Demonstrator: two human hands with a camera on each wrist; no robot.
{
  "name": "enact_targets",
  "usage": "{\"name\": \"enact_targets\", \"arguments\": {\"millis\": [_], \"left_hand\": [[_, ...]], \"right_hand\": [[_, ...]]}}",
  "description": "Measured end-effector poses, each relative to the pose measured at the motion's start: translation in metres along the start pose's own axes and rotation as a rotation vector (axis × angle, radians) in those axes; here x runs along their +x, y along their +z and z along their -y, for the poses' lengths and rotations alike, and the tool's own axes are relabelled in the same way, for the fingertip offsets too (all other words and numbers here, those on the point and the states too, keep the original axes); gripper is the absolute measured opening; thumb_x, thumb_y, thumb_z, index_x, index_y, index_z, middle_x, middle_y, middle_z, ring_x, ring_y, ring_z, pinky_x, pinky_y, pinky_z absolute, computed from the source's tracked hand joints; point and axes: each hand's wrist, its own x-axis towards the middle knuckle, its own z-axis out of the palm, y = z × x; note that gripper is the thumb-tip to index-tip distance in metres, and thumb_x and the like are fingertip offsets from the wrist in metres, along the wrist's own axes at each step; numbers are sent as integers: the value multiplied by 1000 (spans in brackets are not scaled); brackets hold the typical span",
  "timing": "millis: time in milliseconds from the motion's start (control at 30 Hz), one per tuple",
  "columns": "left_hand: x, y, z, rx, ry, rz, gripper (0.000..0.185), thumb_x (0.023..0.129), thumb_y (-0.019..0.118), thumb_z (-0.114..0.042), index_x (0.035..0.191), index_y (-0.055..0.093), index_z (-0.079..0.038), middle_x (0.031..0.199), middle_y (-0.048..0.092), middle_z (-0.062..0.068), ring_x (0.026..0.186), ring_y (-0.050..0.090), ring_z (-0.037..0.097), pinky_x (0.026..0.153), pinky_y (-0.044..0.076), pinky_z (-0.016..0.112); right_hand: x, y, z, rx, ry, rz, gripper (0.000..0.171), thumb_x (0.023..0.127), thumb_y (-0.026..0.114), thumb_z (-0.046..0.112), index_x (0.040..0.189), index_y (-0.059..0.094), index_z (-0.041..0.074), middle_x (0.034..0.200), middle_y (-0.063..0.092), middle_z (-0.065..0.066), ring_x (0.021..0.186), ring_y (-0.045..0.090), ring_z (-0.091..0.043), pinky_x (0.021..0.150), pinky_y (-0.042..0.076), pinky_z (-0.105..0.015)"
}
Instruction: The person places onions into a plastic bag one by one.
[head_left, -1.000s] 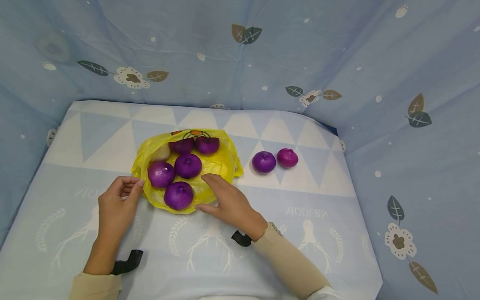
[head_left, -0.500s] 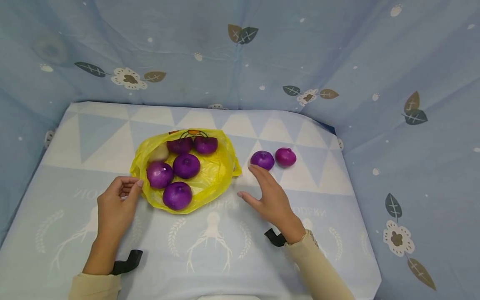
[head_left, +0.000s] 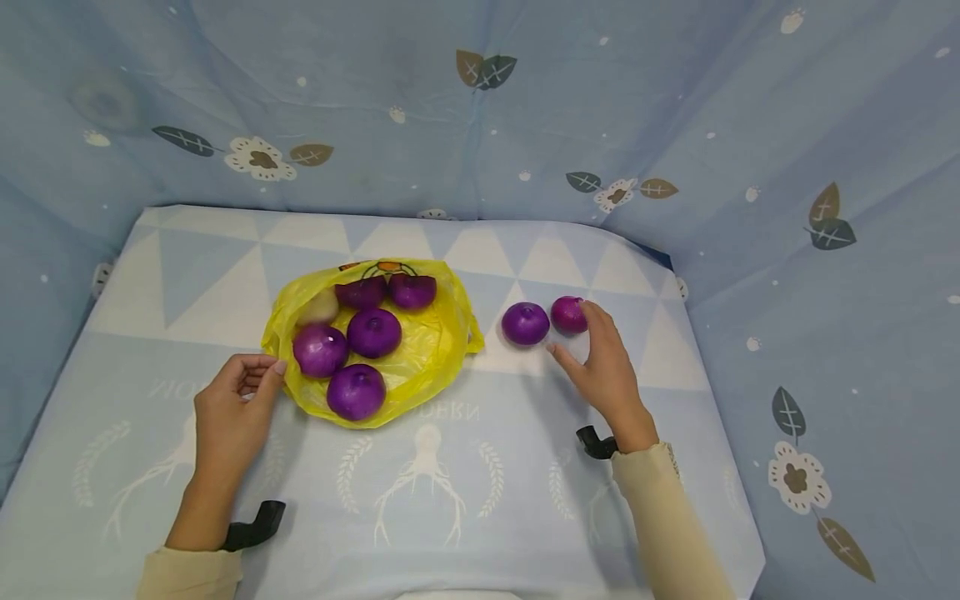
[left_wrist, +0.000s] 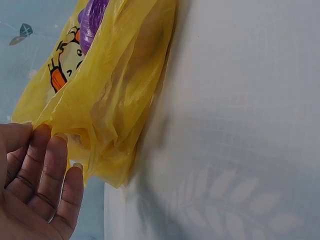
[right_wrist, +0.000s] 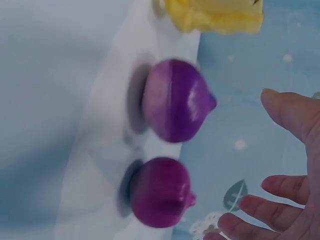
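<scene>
My left hand [head_left: 236, 412] pinches the near left rim of a yellow plastic bag [head_left: 442, 350] between thumb and fingers; the left wrist view shows the pinched film of the bag [left_wrist: 115, 100]. Several purple onions, one of them an onion [head_left: 356, 392] at the front, lie inside the open bag, with a pale round thing [head_left: 321, 307] at its left. My right hand [head_left: 606, 375] hovers with spread fingers beside two onions on the table: a purple onion [head_left: 525, 323] and a smaller magenta onion [head_left: 567, 315]. In the right wrist view its fingers are apart from the magenta onion [right_wrist: 161, 192].
The table [head_left: 420, 550] has a pale patterned cover, and a blue flowered curtain [head_left: 360, 100] rises behind it and at both sides. Black curved pieces [head_left: 258, 525] are attached at both wrists.
My right hand has moved right, from over the bag's near right edge to the two loose onions, its fingers spread. My left hand stays at the bag's rim.
</scene>
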Motion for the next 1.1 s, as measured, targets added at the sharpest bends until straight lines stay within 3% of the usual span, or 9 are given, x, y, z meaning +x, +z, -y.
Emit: {"name": "enact_targets", "arguments": {"millis": [267, 500, 733, 1100], "left_hand": [[-1, 0, 1, 8, 7, -2, 22, 102, 72, -20, 112, 70, -1, 100, 72, 9, 82, 56, 0, 72, 42, 10], [-1, -1, 1, 7, 0, -3, 22, 102, 71, -21, 112, 70, -1, 99, 72, 9, 82, 56, 0, 72, 42, 12], [0, -1, -1, 1, -11, -2, 23, 102, 71, -22, 112, 70, -1, 100, 72, 9, 82, 56, 1, 72, 42, 13], [0, -2, -2, 16, -18, 6, 24, 102, 71, -23, 114, 69, -1, 101, 72, 10, 84, 56, 2, 72, 42, 13]], "right_hand": [[24, 2, -30, -8, 117, 50, 84, 97, 77, 34, 158, 33, -4, 160, 36, -27, 146, 38, -44, 118, 32, -59], [42, 7, -47, 50, 210, 110, 80, 98, 74, 32, 157, 34, -5, 158, 37, -31, 143, 40, -48, 116, 34, -61], [52, 9, -56, 77, 241, 130, 69, 99, 71, 26, 153, 41, -6, 154, 43, -31, 139, 44, -48, 114, 38, -60], [57, 13, -61, 111, 293, 170, 70, 99, 72, 30, 154, 42, -2, 152, 48, -28, 136, 48, -44, 112, 42, -57]]}}
